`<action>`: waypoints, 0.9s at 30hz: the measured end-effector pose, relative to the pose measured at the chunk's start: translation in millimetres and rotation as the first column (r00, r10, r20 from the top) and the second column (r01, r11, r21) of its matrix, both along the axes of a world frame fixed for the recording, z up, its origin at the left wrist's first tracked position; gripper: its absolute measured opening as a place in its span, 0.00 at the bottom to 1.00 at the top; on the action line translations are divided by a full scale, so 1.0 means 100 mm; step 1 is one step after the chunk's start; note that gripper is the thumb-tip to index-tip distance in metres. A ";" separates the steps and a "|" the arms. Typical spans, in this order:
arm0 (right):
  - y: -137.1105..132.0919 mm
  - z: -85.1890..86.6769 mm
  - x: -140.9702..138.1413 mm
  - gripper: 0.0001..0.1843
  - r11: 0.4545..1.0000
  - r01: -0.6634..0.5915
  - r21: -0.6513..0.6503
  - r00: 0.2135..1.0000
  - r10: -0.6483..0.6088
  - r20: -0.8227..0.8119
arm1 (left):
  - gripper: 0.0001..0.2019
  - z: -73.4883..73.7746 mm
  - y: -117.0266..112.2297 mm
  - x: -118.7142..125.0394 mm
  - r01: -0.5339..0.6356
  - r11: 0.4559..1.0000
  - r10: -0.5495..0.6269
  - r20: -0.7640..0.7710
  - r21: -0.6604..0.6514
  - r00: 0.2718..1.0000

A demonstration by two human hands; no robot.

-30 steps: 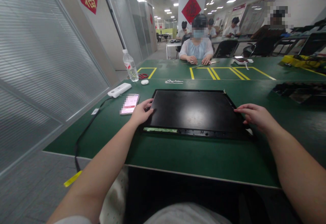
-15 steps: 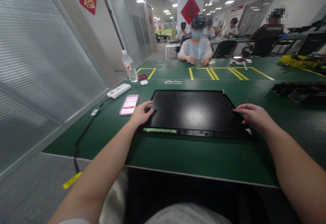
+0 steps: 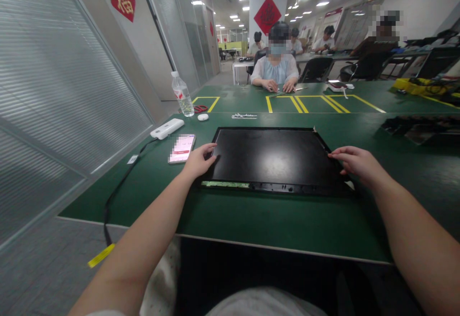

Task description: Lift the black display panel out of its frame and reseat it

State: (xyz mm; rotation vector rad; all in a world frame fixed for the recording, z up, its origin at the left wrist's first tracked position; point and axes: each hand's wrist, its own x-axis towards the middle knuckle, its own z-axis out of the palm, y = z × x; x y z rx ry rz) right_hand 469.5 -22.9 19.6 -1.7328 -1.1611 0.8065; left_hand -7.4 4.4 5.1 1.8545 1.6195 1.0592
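Note:
A flat black display panel [image 3: 269,155] lies on the green table in front of me, its dark screen reflecting a bright patch. Along its near edge runs a black strip with a green circuit board [image 3: 225,184] at the left end. My left hand [image 3: 201,160] grips the panel's left edge, thumb and fingers closed around it. At the right edge, my right hand [image 3: 357,162] pinches the frame between thumb and fingers; some fingertips are hidden. A small whitish piece [image 3: 350,185] shows at the near right corner.
Left of the panel are a phone [image 3: 182,148], a white power strip [image 3: 167,128] with a black cable, a water bottle [image 3: 183,95], red-handled scissors [image 3: 201,108] and a white case [image 3: 203,117]. Across the table sits a co-worker [image 3: 275,69]. Dark parts [image 3: 420,130] lie at right.
The view has shifted very slightly. Both hands keep the same hold on the panel's edges, and the panel shows no clear movement on the table.

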 end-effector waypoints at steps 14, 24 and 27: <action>-0.07 0.11 -0.13 0.04 0.997 0.060 -0.050 0.994 -0.055 0.093 | 0.18 -0.04 0.03 -0.01 -0.017 0.999 0.018 -0.037 0.031 0.999; -0.04 0.08 -0.11 0.10 0.994 0.078 -0.077 0.985 -0.065 0.158 | 0.15 0.00 0.01 0.01 -0.062 0.998 0.066 -0.188 0.028 0.980; -0.05 0.09 -0.14 0.10 0.995 0.072 -0.062 0.987 -0.062 0.147 | 0.15 0.01 0.01 0.01 -0.044 0.997 0.055 -0.172 0.069 0.984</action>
